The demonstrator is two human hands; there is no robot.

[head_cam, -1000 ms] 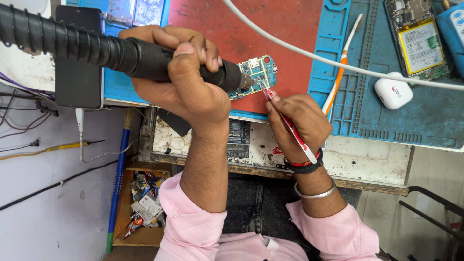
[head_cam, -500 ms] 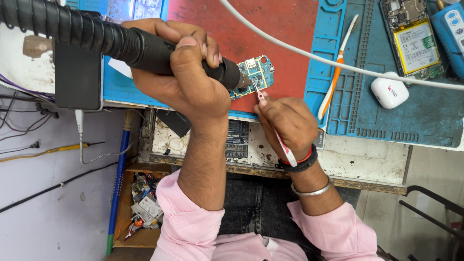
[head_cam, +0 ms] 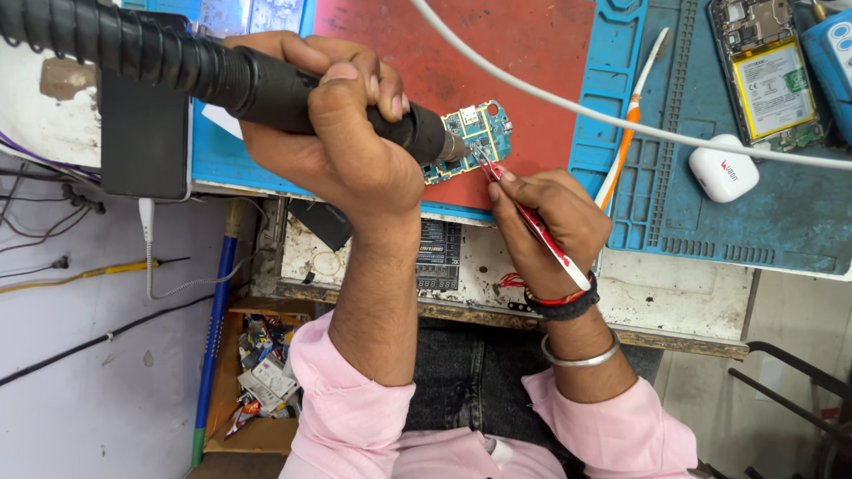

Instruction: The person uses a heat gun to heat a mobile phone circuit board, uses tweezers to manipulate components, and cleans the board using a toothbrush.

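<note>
The blue mat [head_cam: 710,204] covers the bench, with a red pad [head_cam: 532,53] on it. The left hand [head_cam: 342,142] is wrapped tight around a black hot-air wand [head_cam: 266,84], its nozzle touching the small circuit board [head_cam: 475,137] at the pad's near edge. The right hand [head_cam: 546,222] pinches red tweezers [head_cam: 532,222], tips on the board just beside the nozzle. Heat held too long in one spot could likely scorch the board, and a slipped tweezer tip might knock neighbouring parts loose.

Bright even overhead light, soft shadows, sharp focus, slight wide-angle edge distortion
</note>
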